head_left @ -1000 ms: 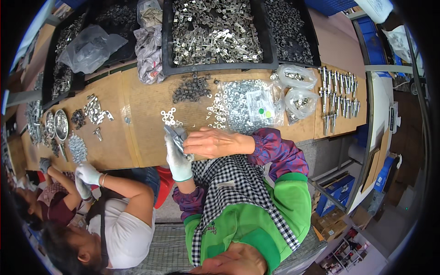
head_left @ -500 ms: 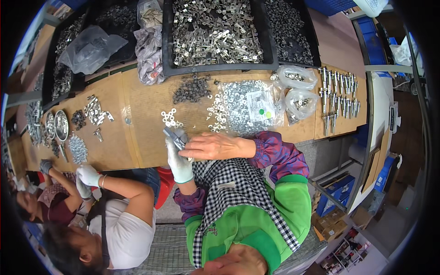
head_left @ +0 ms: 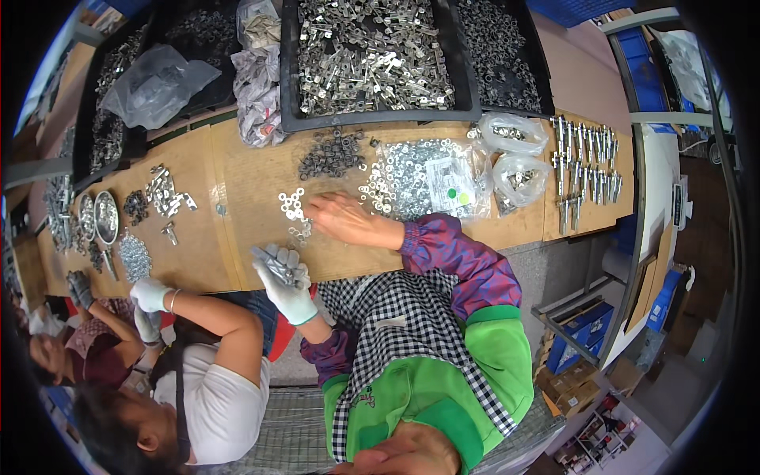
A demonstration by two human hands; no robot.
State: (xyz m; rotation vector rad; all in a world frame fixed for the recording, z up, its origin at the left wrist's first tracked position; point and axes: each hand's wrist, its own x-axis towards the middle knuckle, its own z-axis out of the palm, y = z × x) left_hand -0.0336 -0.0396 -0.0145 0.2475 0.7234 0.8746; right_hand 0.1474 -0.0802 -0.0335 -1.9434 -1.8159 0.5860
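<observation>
My left hand point(head_left: 286, 291), in a white glove, is closed around several grey metal bolts point(head_left: 273, 263) lying across the palm and fingers, just off the table's near edge. My bare right hand point(head_left: 344, 219) reaches over the table with its fingers drawn together. Its fingertips touch a small group of white washers point(head_left: 290, 204); whether one is pinched is hidden. Just below them lie a few greyer washers point(head_left: 300, 233). A heap of dark nuts point(head_left: 331, 155) sits beyond the right hand, and a broad spread of silver washers point(head_left: 408, 178) lies to its right.
A black tray point(head_left: 380, 120) full of metal clips stands at the back. Rows of assembled bolts point(head_left: 582, 170) and open plastic bags point(head_left: 522, 176) of parts lie to the right. At left, a co-worker's gloved hand point(head_left: 150, 295) is near metal bowls point(head_left: 106, 217).
My right hand has left the bolts and moved up to the white washers. My left hand has lowered and shifted left, turning so the bolts in its palm show.
</observation>
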